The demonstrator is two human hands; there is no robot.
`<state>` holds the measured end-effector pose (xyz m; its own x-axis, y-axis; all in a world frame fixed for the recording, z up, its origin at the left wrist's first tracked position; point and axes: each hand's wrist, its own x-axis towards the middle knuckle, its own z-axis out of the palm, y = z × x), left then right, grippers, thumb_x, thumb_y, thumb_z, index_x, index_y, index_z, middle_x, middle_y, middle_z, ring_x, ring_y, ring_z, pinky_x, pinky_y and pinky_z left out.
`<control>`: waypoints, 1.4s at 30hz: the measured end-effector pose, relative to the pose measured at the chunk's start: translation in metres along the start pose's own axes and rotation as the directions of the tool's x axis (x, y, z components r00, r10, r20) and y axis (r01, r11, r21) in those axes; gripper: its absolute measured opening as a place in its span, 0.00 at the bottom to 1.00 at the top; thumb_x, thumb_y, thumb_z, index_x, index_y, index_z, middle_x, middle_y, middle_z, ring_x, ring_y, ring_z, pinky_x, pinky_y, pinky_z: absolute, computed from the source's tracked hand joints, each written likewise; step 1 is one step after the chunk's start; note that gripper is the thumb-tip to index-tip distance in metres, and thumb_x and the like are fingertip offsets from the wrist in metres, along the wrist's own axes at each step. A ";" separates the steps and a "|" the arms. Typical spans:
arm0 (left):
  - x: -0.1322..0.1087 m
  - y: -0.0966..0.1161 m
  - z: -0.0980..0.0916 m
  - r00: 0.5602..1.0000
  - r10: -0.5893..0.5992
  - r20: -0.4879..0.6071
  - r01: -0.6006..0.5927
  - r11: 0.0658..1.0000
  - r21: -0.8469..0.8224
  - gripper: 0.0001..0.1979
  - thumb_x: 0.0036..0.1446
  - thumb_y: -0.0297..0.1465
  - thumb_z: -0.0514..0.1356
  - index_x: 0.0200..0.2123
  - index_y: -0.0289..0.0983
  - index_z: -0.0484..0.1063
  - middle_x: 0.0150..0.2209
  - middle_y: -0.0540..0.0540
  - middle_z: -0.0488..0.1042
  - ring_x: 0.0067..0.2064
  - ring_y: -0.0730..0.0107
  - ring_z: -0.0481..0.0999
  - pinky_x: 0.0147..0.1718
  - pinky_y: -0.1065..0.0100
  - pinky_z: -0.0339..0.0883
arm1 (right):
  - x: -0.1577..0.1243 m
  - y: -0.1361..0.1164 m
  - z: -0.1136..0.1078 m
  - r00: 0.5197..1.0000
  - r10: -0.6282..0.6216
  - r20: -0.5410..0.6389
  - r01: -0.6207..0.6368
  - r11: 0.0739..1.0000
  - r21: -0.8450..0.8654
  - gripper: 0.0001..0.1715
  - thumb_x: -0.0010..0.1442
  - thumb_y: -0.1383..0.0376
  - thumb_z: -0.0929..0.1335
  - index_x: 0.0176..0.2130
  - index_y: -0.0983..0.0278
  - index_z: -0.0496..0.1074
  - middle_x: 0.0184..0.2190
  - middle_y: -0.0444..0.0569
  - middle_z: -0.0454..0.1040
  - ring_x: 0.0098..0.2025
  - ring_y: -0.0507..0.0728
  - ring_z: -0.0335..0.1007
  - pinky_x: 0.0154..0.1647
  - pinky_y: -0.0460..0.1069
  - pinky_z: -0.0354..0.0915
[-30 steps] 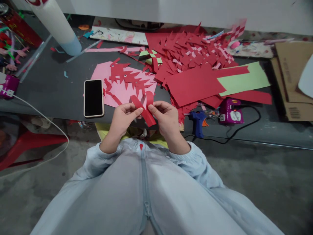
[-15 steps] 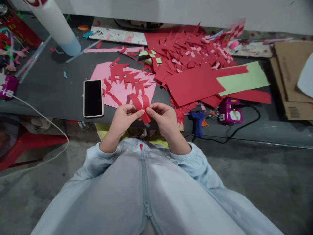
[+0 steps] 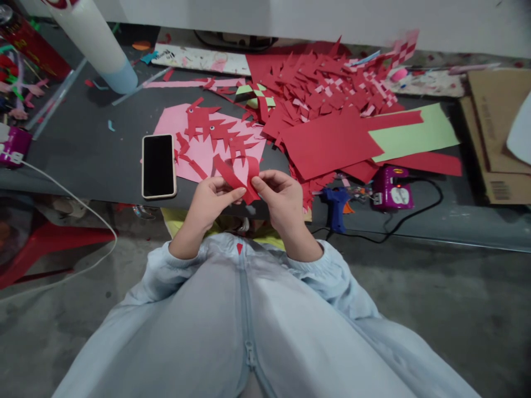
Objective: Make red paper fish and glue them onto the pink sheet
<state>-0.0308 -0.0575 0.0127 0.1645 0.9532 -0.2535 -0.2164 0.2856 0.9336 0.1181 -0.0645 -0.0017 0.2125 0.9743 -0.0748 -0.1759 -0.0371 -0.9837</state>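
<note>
Red paper strips (image 3: pixel 249 190) are pinched between both hands at the table's front edge, their upper ends spread apart in a V shape. My left hand (image 3: pixel 213 202) grips them from the left side with thumb and fingers. From the right, my right hand (image 3: pixel 280 199) pinches the same paper. Just beyond the hands lies a pink sheet (image 3: pixel 168 121) with red paper fish shapes (image 3: pixel 201 121) on it, some with small eyes. A phone (image 3: pixel 158 166) with a dark screen rests left of my left hand.
A heap of red paper pieces (image 3: pixel 311 83) lies at the back, with red sheets (image 3: pixel 332 143) and a green sheet (image 3: pixel 435 132) in front. A blue glue gun (image 3: pixel 337 207) and purple box (image 3: pixel 392 189) sit front right. A white bottle (image 3: pixel 97 50) stands back left; cardboard (image 3: pixel 498 127) lies right.
The upper ends of the red strips have spread wider apart, one towards the left and one towards the right. My right hand has shifted slightly right and up.
</note>
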 end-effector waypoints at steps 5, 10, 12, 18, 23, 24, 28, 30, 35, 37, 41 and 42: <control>0.000 0.000 0.000 0.998 0.034 -0.044 -0.034 0.999 -0.003 0.18 0.37 0.37 0.76 0.28 0.34 0.76 0.25 0.50 0.78 0.26 0.74 0.75 0.30 0.70 0.71 | -0.001 -0.001 -0.003 0.991 0.104 0.088 -0.104 0.995 -0.008 0.23 0.41 0.50 0.80 0.31 0.61 0.77 0.28 0.43 0.77 0.29 0.51 0.71 0.34 0.48 0.70; 0.000 0.001 0.002 1.000 -0.016 -0.022 0.016 1.000 -0.019 0.21 0.35 0.37 0.77 0.28 0.34 0.73 0.25 0.51 0.76 0.26 0.75 0.76 0.30 0.71 0.73 | -0.002 -0.004 -0.002 0.993 0.093 0.076 -0.091 0.995 -0.037 0.24 0.40 0.49 0.79 0.30 0.61 0.76 0.27 0.43 0.77 0.28 0.50 0.70 0.31 0.47 0.69; 0.000 0.000 0.003 0.999 -0.013 -0.047 0.012 1.000 -0.020 0.21 0.35 0.37 0.77 0.26 0.34 0.71 0.23 0.53 0.74 0.25 0.75 0.75 0.29 0.71 0.72 | -0.002 -0.005 -0.001 0.994 0.084 0.067 -0.081 0.996 -0.044 0.23 0.40 0.50 0.80 0.30 0.61 0.76 0.27 0.43 0.77 0.28 0.50 0.70 0.31 0.47 0.69; 0.001 -0.008 0.006 0.986 0.051 -0.160 -0.057 0.998 -0.032 0.19 0.37 0.37 0.76 0.24 0.36 0.70 0.21 0.55 0.72 0.24 0.75 0.74 0.28 0.70 0.74 | -0.003 -0.004 0.005 1.000 0.016 0.013 -0.016 0.999 -0.031 0.23 0.41 0.49 0.79 0.30 0.61 0.75 0.27 0.43 0.77 0.28 0.50 0.71 0.32 0.48 0.70; 0.000 -0.012 0.010 0.968 0.117 -0.223 -0.121 0.993 -0.008 0.18 0.39 0.37 0.75 0.21 0.36 0.69 0.19 0.56 0.69 0.23 0.76 0.74 0.27 0.73 0.72 | -0.003 -0.001 0.007 1.000 -0.004 -0.023 0.004 1.000 -0.020 0.22 0.43 0.50 0.78 0.31 0.60 0.75 0.28 0.43 0.77 0.31 0.52 0.73 0.34 0.49 0.71; -0.001 -0.013 0.010 0.967 0.119 -0.226 -0.124 0.992 -0.006 0.18 0.39 0.38 0.75 0.21 0.37 0.69 0.20 0.56 0.70 0.24 0.77 0.74 0.27 0.73 0.71 | -0.003 0.000 0.007 1.000 -0.001 -0.026 0.001 1.000 -0.028 0.21 0.43 0.50 0.78 0.31 0.60 0.75 0.28 0.44 0.77 0.31 0.52 0.73 0.34 0.49 0.71; -0.001 -0.013 0.009 0.980 0.067 -0.190 -0.079 0.996 -0.052 0.20 0.36 0.39 0.76 0.25 0.36 0.71 0.23 0.55 0.73 0.26 0.75 0.76 0.32 0.70 0.74 | -0.002 0.000 0.006 0.999 0.022 -0.030 -0.022 0.999 -0.033 0.21 0.43 0.50 0.78 0.31 0.60 0.75 0.28 0.44 0.77 0.31 0.52 0.73 0.34 0.49 0.71; -0.002 -0.012 0.008 0.985 0.046 -0.169 -0.058 0.996 -0.071 0.21 0.34 0.39 0.77 0.27 0.36 0.71 0.23 0.54 0.74 0.26 0.74 0.76 0.32 0.69 0.75 | -0.002 -0.001 0.005 0.999 0.032 -0.021 -0.033 0.999 -0.015 0.22 0.42 0.50 0.79 0.31 0.60 0.75 0.28 0.43 0.77 0.30 0.52 0.73 0.34 0.49 0.71; -0.001 -0.011 0.005 0.983 0.048 -0.177 -0.060 0.996 -0.062 0.20 0.35 0.36 0.76 0.27 0.35 0.71 0.24 0.53 0.76 0.26 0.75 0.77 0.32 0.70 0.75 | -0.003 -0.004 0.002 0.990 0.113 0.080 -0.114 0.993 0.007 0.24 0.39 0.51 0.80 0.32 0.61 0.76 0.27 0.42 0.77 0.28 0.51 0.73 0.33 0.49 0.72; -0.001 -0.012 0.005 0.981 0.060 -0.184 -0.072 0.995 -0.062 0.19 0.35 0.35 0.76 0.27 0.35 0.72 0.24 0.53 0.76 0.26 0.75 0.77 0.32 0.70 0.75 | -0.004 -0.005 0.002 0.991 0.115 0.067 -0.117 0.993 0.017 0.24 0.38 0.52 0.81 0.31 0.62 0.76 0.27 0.42 0.77 0.27 0.51 0.72 0.32 0.48 0.71; 0.000 -0.015 0.009 0.966 0.103 -0.235 -0.115 0.993 -0.040 0.18 0.36 0.35 0.76 0.26 0.35 0.72 0.24 0.54 0.75 0.25 0.77 0.75 0.30 0.73 0.73 | -0.005 -0.004 0.004 0.995 0.102 0.013 -0.103 0.994 0.036 0.23 0.37 0.52 0.81 0.30 0.62 0.76 0.25 0.42 0.77 0.26 0.51 0.72 0.33 0.49 0.72; 0.000 -0.016 0.010 0.961 0.117 -0.250 -0.129 0.991 -0.034 0.18 0.36 0.35 0.76 0.26 0.35 0.72 0.23 0.55 0.74 0.25 0.78 0.75 0.29 0.73 0.72 | -0.006 -0.003 0.005 0.995 0.103 -0.005 -0.102 0.994 0.043 0.23 0.37 0.52 0.81 0.29 0.62 0.76 0.25 0.42 0.77 0.27 0.51 0.72 0.33 0.49 0.72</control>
<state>-0.0178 -0.0636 0.0000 -0.1074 0.9743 -0.1982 -0.2687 0.1635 0.9492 0.1122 -0.0689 0.0026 0.1982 0.9642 -0.1762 -0.2383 -0.1270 -0.9628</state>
